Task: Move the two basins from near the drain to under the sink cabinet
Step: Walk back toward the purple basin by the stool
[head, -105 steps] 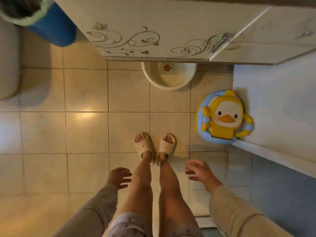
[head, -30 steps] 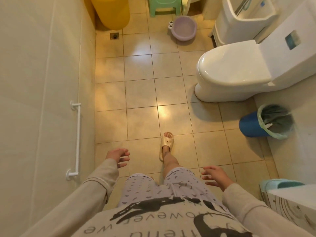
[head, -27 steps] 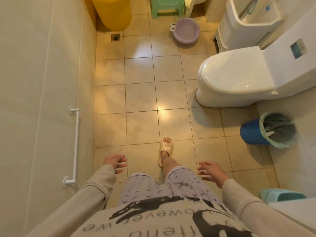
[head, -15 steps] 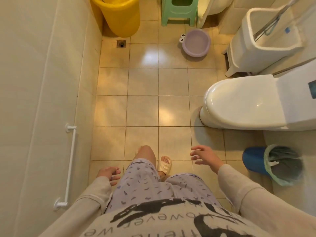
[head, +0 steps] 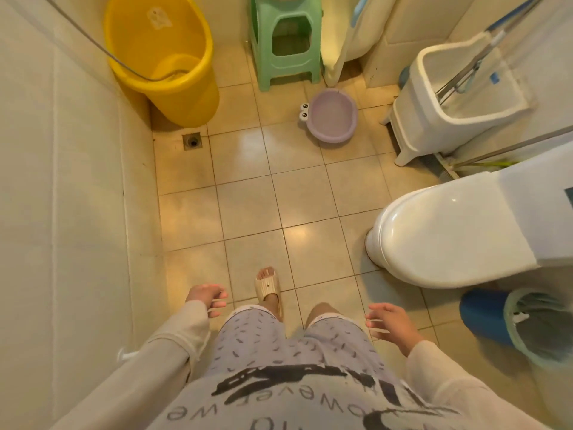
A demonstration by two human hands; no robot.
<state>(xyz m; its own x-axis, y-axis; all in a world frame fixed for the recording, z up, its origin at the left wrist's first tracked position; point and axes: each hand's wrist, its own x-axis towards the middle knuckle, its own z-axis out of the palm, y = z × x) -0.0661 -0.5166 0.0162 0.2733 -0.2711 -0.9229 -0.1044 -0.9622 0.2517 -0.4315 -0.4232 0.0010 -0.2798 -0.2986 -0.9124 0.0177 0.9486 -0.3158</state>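
A small purple basin [head: 332, 118] with two cartoon eyes on its rim sits on the tiled floor at the far end, to the right of the floor drain [head: 192, 141]. My left hand [head: 207, 295] hangs low at my side, fingers apart, holding nothing. My right hand [head: 390, 321] is likewise down by my thigh, fingers spread and empty. Both hands are far from the basin. The sink cabinet and the other basin are out of view.
A yellow bucket [head: 164, 62] stands behind the drain against the left wall. A green stool [head: 283, 38] stands at the back. A white mop bucket [head: 455, 91] and the toilet [head: 449, 234] line the right side. A blue waste bin [head: 521, 324] lies near right.
I turned away from the sink cabinet, where a cream basin stood, and walked up the bathroom. The purple basin and drain are now nearer. My hands stay empty.
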